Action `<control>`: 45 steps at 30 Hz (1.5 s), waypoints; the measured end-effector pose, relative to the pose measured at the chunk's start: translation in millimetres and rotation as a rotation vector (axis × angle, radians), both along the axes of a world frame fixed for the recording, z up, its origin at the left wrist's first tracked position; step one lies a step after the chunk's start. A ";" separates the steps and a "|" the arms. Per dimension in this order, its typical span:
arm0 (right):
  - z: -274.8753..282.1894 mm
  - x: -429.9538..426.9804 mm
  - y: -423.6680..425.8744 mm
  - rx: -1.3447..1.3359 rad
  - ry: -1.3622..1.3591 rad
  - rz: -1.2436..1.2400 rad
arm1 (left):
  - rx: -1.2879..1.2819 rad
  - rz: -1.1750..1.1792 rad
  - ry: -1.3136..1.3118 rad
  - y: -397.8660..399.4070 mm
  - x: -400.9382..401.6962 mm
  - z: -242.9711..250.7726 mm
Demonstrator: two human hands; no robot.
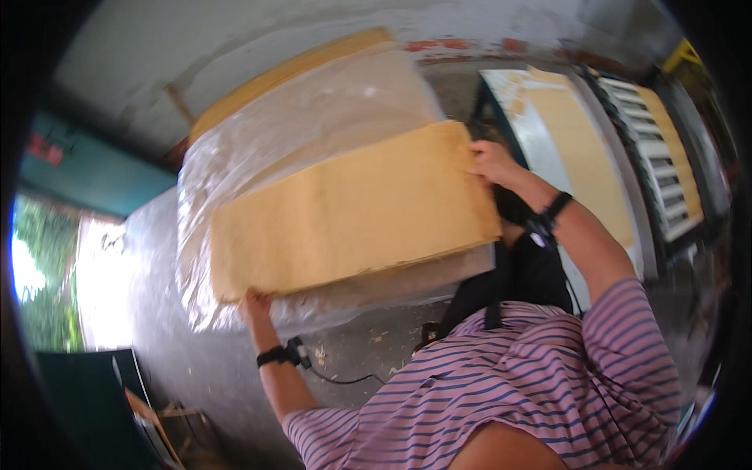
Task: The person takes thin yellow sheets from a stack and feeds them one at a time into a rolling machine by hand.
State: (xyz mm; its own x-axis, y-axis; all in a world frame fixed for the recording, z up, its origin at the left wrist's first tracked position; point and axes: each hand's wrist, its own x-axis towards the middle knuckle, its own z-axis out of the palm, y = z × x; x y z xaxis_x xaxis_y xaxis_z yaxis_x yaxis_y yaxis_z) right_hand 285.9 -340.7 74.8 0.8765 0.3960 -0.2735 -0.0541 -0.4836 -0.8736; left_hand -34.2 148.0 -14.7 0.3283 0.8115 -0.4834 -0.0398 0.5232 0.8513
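A stack of thin tan sheets, apparently wood veneer [352,205], lies in front of me on clear plastic sheeting [305,117]. My left hand [256,304] grips the stack's near left corner, its fingers partly hidden by the edge. At the right end, my right hand [492,163] holds the side edge near the far corner, with the fingertips partly out of sight. The plastic covers a larger pile, and the pile's tan sheet edges [288,73] show along its far side.
To my right stands a metal-topped table [529,129] with a tan sheet on it. Beyond it is a machine with white rollers [640,141] and another tan strip. A wall rises behind the pile. A cable [346,382] hangs near my left wrist. Scraps lie on the floor.
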 end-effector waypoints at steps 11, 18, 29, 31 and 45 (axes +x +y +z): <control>-12.2 -10.7 -26.4 -0.190 -0.358 -0.099 | 0.481 0.057 0.606 -56.8 16.9 59.5; -18.0 -43.0 -121.9 -0.221 -0.554 -0.171 | 0.709 -0.553 0.145 -168.6 87.7 69.9; -149.4 -252.2 -324.4 -0.699 -0.229 -0.471 | 2.097 -1.523 -0.052 -434.0 161.6 90.4; -156.6 -276.9 -333.9 -0.680 -0.275 -0.510 | 2.181 -1.620 0.007 -452.6 179.4 91.9; -157.2 -244.7 -349.1 -0.615 -0.435 -0.441 | 2.224 -1.878 0.721 -461.1 220.5 99.1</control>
State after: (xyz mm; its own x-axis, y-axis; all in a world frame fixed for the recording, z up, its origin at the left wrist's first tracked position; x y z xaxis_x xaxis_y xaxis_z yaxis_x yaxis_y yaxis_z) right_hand 41.2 -689.9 -82.4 0.9914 -0.1119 0.0672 -0.0699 -0.8899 -0.4507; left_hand 186.4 -313.2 84.4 0.8249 -0.4269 -0.3706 -0.5295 -0.8132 -0.2417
